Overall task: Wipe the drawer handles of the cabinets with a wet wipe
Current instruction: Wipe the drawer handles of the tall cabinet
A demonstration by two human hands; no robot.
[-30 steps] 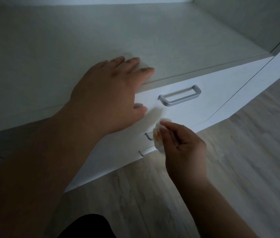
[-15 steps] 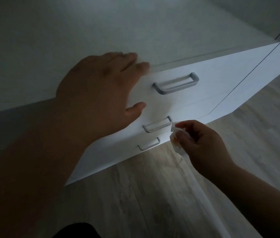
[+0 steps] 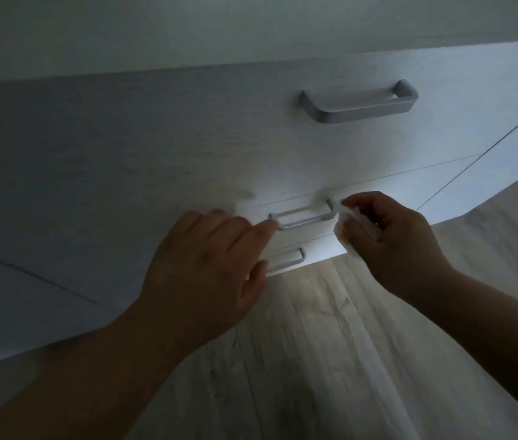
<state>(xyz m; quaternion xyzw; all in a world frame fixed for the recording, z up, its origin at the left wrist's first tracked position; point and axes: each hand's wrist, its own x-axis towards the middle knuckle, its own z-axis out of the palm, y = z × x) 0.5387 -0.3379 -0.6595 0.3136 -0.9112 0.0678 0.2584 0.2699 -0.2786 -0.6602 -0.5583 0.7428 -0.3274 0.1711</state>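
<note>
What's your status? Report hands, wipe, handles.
Left hand open, fingertip at left end of middle handle. Right hand pinches wet wipe at its right end. Left hand hides part of bottom handle.

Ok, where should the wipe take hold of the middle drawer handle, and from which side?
Probably the bar of the middle handle, from its right end, where the right hand pinches the wet wipe. The bar stands off the drawer front on two posts, leaving a gap to wrap round; the left hand is at the left end.
</note>
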